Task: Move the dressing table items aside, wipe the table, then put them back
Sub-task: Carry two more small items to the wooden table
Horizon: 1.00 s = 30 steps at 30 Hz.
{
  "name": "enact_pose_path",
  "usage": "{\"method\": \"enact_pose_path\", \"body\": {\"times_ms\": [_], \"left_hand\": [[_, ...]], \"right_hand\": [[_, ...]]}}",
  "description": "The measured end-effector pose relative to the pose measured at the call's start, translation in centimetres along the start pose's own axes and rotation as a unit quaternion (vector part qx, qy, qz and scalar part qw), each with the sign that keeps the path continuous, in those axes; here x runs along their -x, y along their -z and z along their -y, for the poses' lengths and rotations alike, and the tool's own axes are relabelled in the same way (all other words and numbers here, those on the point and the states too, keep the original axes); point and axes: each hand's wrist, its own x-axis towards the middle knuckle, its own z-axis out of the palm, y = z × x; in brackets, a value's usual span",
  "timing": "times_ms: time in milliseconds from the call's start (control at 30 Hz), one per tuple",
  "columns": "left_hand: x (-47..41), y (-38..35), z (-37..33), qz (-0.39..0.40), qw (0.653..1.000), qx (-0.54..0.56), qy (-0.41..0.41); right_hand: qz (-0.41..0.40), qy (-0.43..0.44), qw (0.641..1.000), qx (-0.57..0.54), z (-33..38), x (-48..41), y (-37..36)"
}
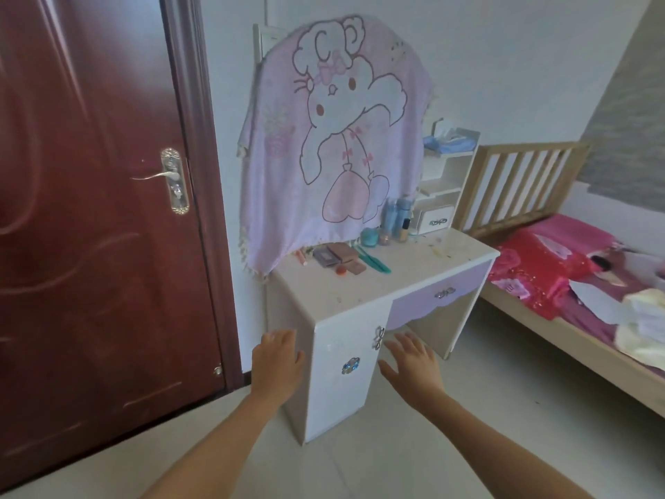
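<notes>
Both hands, left (279,358) and right (412,360), spread open and empty at lower center, cosmetics (345,259) cluttering the desk (360,293).

Dressing table (360,293): white top, lilac drawer front, white cupboard door; the top is speckled, with yellowish marks (437,251) toward the right rear.

Items all sit at the back of the top.
- Back left: grey eyeshadow palette (325,257) and brown palette (341,251), both lying flat and touching.
- Small orange pot (341,270) just in front of them.
- Teal comb (374,261) lies flat and diagonal beside them.
- Back centre: teal jar (370,236) and two upright blue bottles (396,213).
- Dark-capped foundation bottle (405,230) stands close by.
</notes>
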Motion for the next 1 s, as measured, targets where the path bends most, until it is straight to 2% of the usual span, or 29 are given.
{"method": "enact_pose_path", "body": {"times_ms": [100, 200, 267, 300, 400, 533, 700, 1000], "left_hand": [[-3.3, -1.4, -1.0, 0.006, 1.000, -0.022, -0.001], [-7.1, -3.1, -2.4, 0.013, 1.000, -0.025, 0.011], [-9.7, -4.3, -3.3, 0.028, 0.999, -0.025, 0.038], [-10.9, -5.0, -3.7, 0.036, 0.998, -0.027, 0.053], [-13.9, -7.3, -4.6, 0.050, 0.994, -0.033, 0.095], [-16.8, -9.9, -5.0, 0.061, 0.985, -0.026, 0.157], [-19.7, -11.9, -3.2, 0.054, 0.976, -0.020, 0.209], [-28.6, -14.7, 1.4, 0.046, 0.966, 0.012, 0.254]], "right_hand": [[-0.019, 0.007, 0.999, -0.026, -1.6, -3.7, -0.5], [0.001, -0.001, 0.998, -0.068, -4.1, -7.5, -1.9], [-0.036, 0.009, 0.995, -0.091, -5.9, -10.0, -3.3], [-0.047, 0.025, 0.994, -0.091, -6.7, -11.3, -3.8], [-0.012, 0.042, 0.997, -0.059, -8.8, -14.8, -4.8], [-0.030, 0.079, 0.996, -0.041, -10.7, -19.5, -7.4], [-0.034, 0.142, 0.986, -0.081, -10.0, -24.4, -9.5], [-0.014, 0.193, 0.973, -0.126, -6.4, -35.5, -11.8]]}}
